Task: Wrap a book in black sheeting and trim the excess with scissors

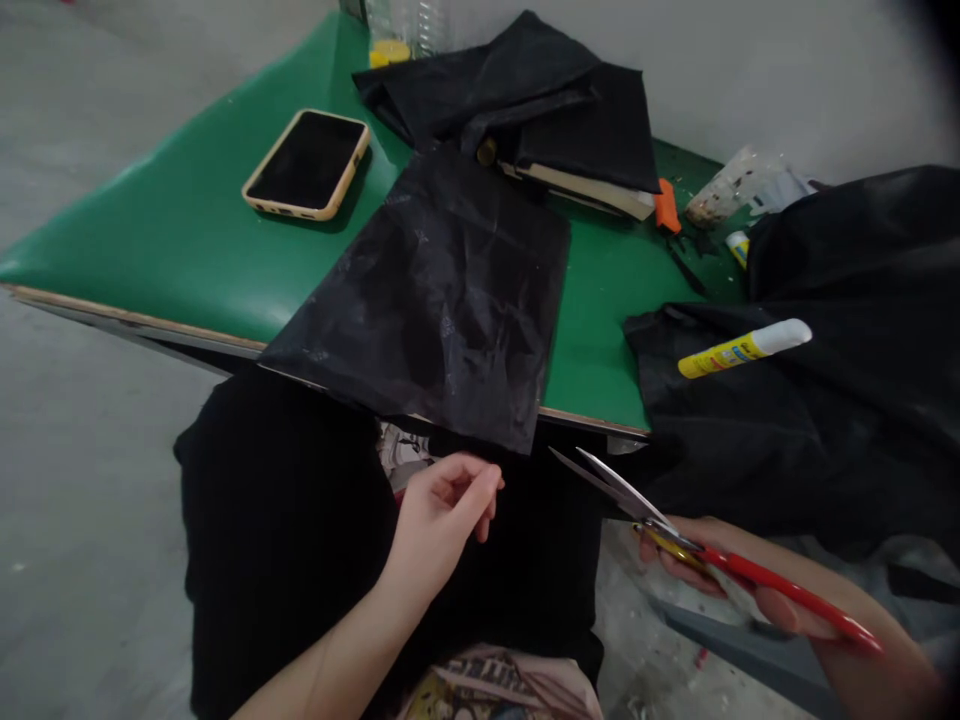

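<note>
My right hand [701,570] grips a pair of scissors [780,590] with red and yellow handles. Their blades are parted and point up and left, below the table edge. Over my lap, my left hand [454,505] is closed, thumb against curled fingers; whatever it may hold cannot be made out. Just above it, a wrinkled black sheet [442,300] lies on the green table [187,240] and reaches over its front edge. A pale line shows along the sheet's lower left edge.
A phone [307,160] lies to the left. Folded black material [585,130] rests at the back. On the right, a glue stick [742,348] lies on more black material [825,420]. An orange-handled tool [667,207] and a clear plastic cup [724,190] are near the wall.
</note>
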